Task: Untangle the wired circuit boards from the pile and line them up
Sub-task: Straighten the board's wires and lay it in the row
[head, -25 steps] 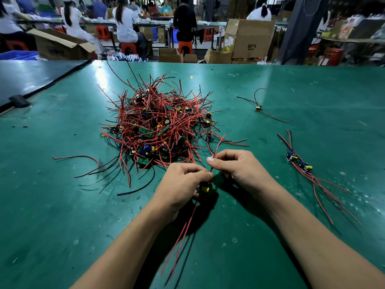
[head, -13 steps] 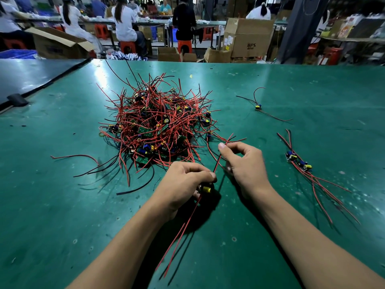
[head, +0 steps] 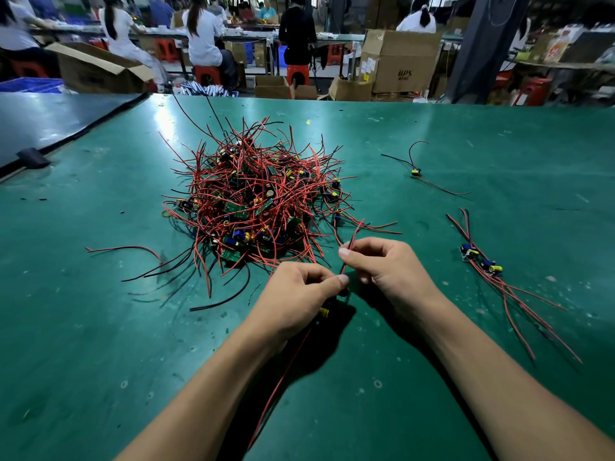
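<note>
Your left hand grips one circuit board; your right hand pinches its red wire. Pile: 11 o'clock of hands. Lined-up boards: 3 o'clock, well apart.

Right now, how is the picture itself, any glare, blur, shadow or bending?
Head view: a glare patch sits on the table at its far left; the wide lens slants the dark pillar; the workers behind are soft, the pile sharp; the left hand, gripping a board, and the right hand, pinching a wire, throw a dark shadow beneath them.
</note>
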`<state>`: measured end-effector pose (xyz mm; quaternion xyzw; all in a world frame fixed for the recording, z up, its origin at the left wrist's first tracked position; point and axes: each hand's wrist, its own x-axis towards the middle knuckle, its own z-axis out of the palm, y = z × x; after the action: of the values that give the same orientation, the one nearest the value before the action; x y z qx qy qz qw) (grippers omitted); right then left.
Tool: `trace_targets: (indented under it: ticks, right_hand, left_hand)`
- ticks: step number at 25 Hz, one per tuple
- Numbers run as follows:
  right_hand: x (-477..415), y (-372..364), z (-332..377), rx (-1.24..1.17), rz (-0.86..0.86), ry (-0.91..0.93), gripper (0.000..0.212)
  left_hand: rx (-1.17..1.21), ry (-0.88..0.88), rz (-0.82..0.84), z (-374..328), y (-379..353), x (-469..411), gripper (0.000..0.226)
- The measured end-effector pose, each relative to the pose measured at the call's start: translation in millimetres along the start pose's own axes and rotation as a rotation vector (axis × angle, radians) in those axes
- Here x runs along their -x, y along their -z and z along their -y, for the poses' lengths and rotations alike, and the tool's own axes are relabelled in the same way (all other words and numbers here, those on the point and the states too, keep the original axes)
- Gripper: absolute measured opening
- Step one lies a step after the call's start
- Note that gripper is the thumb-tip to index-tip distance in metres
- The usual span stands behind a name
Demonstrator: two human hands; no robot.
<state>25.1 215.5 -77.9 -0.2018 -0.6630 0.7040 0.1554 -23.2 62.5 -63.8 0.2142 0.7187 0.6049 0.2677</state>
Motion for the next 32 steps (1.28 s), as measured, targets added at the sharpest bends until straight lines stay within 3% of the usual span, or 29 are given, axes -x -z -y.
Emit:
trace_targets:
  ticks: [4, 12, 14, 18, 20, 23, 27, 32]
  right_hand:
    - [-9, 5, -4, 0.165, -0.195, 0.135, 0.013]
    - [-15, 4, -8, 0.235, -0.47, 0.359, 0.012]
    - [-14, 1, -8, 0.152, -0.443, 0.335, 0.017]
    - [-13, -5, 2, -0.357, -0.265, 0.124, 0.029]
    - [-11, -3, 8, -0.488, -0.196, 0.019, 0.03]
    - [-4, -2, 8, -0.337, -0.097, -0.025, 0.035]
    - [11, -2, 1, -0.021, 0.168, -0.092, 0.036]
    - [6, 5, 2, 0.037, 0.014, -0.006, 0.042]
  left_hand:
    - [-0.046, 0.005, 0.009, -3, -1, 0, 0.025]
    - [-0.02, -0.013, 0.056, -3, 0, 1, 0.025]
    - [0.007, -0.015, 0.074, -2, 2, 1, 0.024]
    - [0.021, -0.014, 0.087, -1, 3, 1, 0.022]
    - [0.009, -0.013, 0.092, 0, 3, 2, 0.022]
    - [0.016, -0.012, 0.073, 1, 3, 2, 0.022]
    - [0.032, -0.048, 0.015, 2, 2, 2, 0.02]
    - [0.032, 0.007, 0.082, 2, 6, 2, 0.021]
